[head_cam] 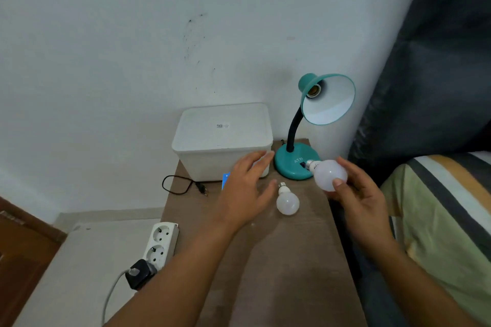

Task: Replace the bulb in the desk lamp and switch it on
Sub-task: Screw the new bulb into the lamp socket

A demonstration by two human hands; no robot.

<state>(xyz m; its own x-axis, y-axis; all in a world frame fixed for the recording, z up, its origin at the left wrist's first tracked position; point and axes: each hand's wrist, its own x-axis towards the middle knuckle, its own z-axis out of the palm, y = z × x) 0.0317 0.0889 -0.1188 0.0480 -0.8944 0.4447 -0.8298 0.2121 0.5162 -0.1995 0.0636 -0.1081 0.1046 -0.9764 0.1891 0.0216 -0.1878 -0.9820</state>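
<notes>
A teal desk lamp (295,162) stands at the back of a brown table (279,260), its shade (329,98) tilted toward me with the socket (313,90) bare. My right hand (358,194) holds a white bulb (329,174) in front of the lamp's base, screw cap pointing left toward the base. A smaller white bulb (287,200) lies on the table between my hands. My left hand (247,188) hovers open just left of that bulb, fingers spread, holding nothing.
A white lidded box (223,138) sits left of the lamp. The lamp's black cord and plug (186,186) lie loose at the table's left edge. A white power strip (160,241) with a black adapter rests lower left. A striped bed (438,207) lies to the right.
</notes>
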